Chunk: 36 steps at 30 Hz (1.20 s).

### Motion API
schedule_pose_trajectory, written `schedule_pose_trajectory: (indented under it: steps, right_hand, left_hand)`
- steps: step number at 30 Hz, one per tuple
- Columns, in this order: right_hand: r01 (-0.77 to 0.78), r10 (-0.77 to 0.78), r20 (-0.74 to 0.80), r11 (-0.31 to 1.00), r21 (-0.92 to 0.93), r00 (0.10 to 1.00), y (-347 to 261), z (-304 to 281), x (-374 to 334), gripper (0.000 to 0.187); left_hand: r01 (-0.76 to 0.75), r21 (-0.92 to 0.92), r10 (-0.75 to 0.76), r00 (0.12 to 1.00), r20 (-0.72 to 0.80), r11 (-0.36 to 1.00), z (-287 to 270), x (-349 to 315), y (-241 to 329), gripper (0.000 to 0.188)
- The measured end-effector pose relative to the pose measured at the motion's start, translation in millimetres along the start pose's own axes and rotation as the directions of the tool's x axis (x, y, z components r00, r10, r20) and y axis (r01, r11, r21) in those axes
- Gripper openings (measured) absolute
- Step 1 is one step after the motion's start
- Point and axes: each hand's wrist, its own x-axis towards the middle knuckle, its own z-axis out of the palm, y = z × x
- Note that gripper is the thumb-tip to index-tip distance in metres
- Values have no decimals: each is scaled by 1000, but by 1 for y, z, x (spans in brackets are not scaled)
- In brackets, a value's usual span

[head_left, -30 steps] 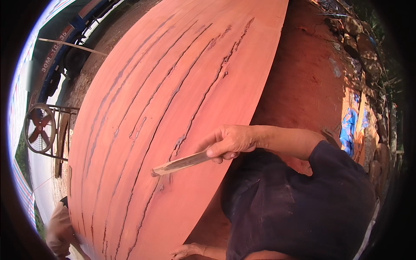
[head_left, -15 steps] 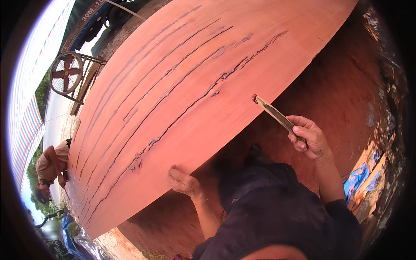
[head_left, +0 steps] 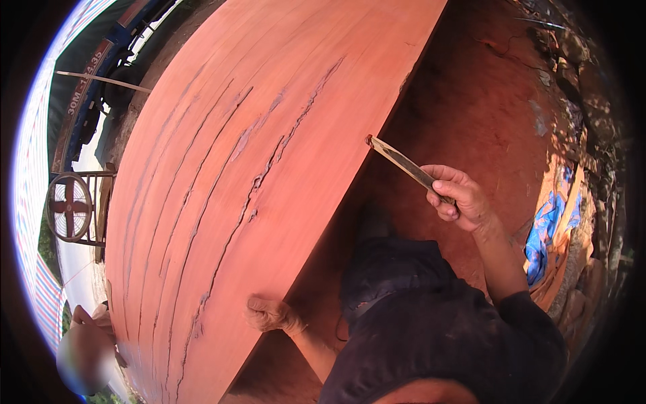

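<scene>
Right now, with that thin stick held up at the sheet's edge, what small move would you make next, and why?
Probably lower the slat back toward the long split in the reddish veneer sheet. The right hand holds it with its tip at the sheet's right edge, off the cracked face, while the left hand grips the sheet's lower edge.

Cracked reddish veneer sheet (head_left: 222, 202); thin wooden stick (head_left: 404, 163) touching its edge

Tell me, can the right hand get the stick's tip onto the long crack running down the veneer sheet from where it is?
Probably yes. The right hand holds the thin stick with its tip already at the veneer sheet's edge, and nothing lies between it and the long crack. The left hand grips the edge lower down.
</scene>
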Motion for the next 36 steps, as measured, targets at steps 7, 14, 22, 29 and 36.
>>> schedule_pose_trajectory:
  steps: [7,14,22,29,36]
  right_hand:
    - [14,-9,55,996,-85,998,-58,-25,65,36]
    - [-106,172,174,935,-337,969,-124,-14,162,35]
    - [42,177,360,850,-525,916,-155,5,225,37]
    - [359,100,506,588,-725,857,-171,18,290,27]
    - [391,177,493,411,-824,852,-170,27,333,28]
  left_hand:
    - [-25,-6,24,994,-108,1000,9,-5,-9,49]
    - [142,-31,-145,980,-134,989,9,-2,7,49]
    - [394,-123,-396,918,4,911,28,-17,136,43]
    - [338,-65,-341,938,-53,939,68,-37,165,43]
    - [382,54,-377,923,-76,923,73,-32,170,47]
